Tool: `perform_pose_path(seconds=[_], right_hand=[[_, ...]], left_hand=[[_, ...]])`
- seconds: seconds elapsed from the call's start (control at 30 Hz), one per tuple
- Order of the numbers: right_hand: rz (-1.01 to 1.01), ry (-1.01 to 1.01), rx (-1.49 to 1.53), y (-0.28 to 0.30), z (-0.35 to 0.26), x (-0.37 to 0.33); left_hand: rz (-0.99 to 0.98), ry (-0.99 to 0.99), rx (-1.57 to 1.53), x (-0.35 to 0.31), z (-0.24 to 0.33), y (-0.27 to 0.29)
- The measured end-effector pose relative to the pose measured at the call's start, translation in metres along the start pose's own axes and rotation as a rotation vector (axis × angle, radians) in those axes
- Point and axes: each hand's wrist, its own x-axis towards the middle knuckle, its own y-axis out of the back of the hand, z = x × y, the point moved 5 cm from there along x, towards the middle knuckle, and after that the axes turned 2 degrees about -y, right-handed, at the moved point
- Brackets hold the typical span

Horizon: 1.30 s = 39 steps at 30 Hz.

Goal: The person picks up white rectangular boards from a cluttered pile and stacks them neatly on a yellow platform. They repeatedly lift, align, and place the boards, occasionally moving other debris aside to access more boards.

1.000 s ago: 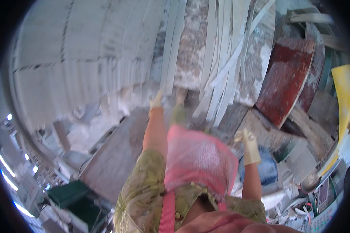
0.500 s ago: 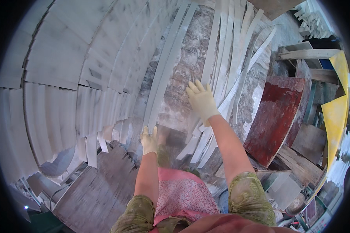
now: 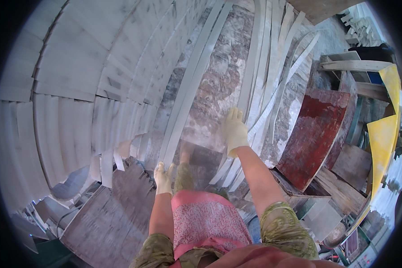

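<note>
Two gloved hands at the near side of the strips

The person stands at the near edge of a stained desk (image 3: 221,80), on which long pale strips lie lengthwise, pointing away from the body. I suppose they are laid in this direction so that their near ends come within easy reach.

The left hand (image 3: 163,179) is at the near ends of a pair of strips (image 3: 194,78). Its thumb and fingers stand apart, one on each side of these ends; whether they are clamped there I cannot tell. The two strips run almost parallel, which probably makes it simple to handle them together.

The right hand (image 3: 236,133) is stretched farther forward, at the left border of a looser bundle of strips (image 3: 253,67). Its fingers are extended and close to each other, not curled around anything visible; its thumb is hidden. Such a flat hand would suit steadying or pushing better than lifting. Some strips in this bundle cross the others, so they seem less carefully arranged than the pair.

On the left stand tall rows of pale slabs (image 3: 71,80), set tightly side by side, perhaps to save space. A worn red board (image 3: 317,129) lies tilted to the right of the desk.
</note>
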Motion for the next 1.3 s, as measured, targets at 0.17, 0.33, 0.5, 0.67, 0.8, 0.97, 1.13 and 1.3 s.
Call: perform_pose_path(seconds=[0.17, 0.33, 0.5, 0.67, 0.8, 0.97, 1.13, 1.3], right_hand=[[-0.294, -0.087, -0.067, 0.020, -0.007, -0.021], [-0.362, -0.079, 0.021, 0.059, -0.007, -0.012], [0.000, 0.287, -0.399, 0.071, -0.007, 0.038], [0.069, 0.130, -0.155, 0.031, 0.033, 0.074], [0.173, 0.156, -0.189, 0.023, 0.043, 0.079], [0.011, 0.108, -0.095, 0.037, 0.039, 0.058], [0.025, 0.256, -0.265, 0.059, 0.025, 0.028], [0.174, 0.114, 0.255, 0.064, 0.029, 0.021]], left_hand=[[0.070, -0.026, 0.097, -0.009, 0.007, 0.063], [0.136, 0.007, 0.079, -0.024, 0.021, 0.105], [0.163, -0.016, 0.091, -0.020, 0.052, 0.094], [-0.047, -0.093, 0.139, -0.004, 0.056, 0.032], [0.128, -0.035, -0.014, -0.004, 0.036, 0.020], [0.106, 0.024, -0.066, -0.004, 0.017, 0.026], [0.154, 0.061, -0.099, -0.011, 0.001, 0.027], [0.155, 0.043, -0.085, -0.012, 0.005, 0.014]])
